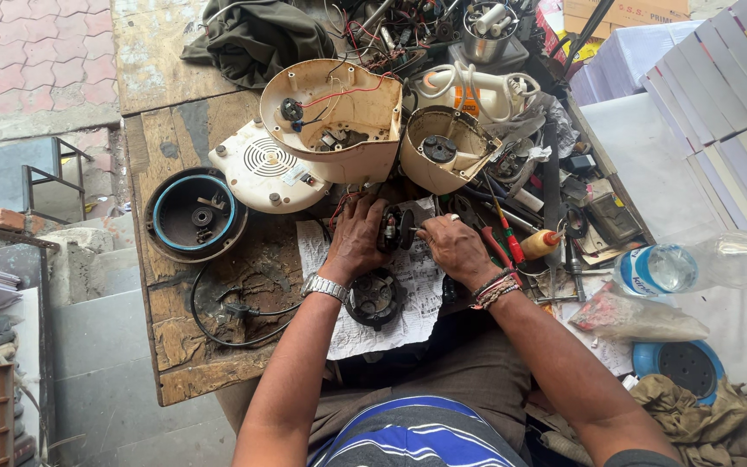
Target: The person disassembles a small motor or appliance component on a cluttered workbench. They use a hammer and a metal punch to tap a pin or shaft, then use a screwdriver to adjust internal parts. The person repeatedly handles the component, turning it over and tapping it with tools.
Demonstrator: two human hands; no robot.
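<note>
At frame centre our left hand [356,242] grips the small black electric motor [391,228], our right hand [453,246] pinching a thin tool against it, the cream plastic appliance housing [339,121] above already opened (nothing reassembled).

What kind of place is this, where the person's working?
Probably a small roadside appliance repair bench. The left hand holds a small motor, opened cream housings lie on the worn wooden table, and screwdrivers sit beside paving.

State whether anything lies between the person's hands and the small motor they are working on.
Nothing visible does. The left hand already grips the motor, and the right hand meets it from the other side, above the paper.
</note>
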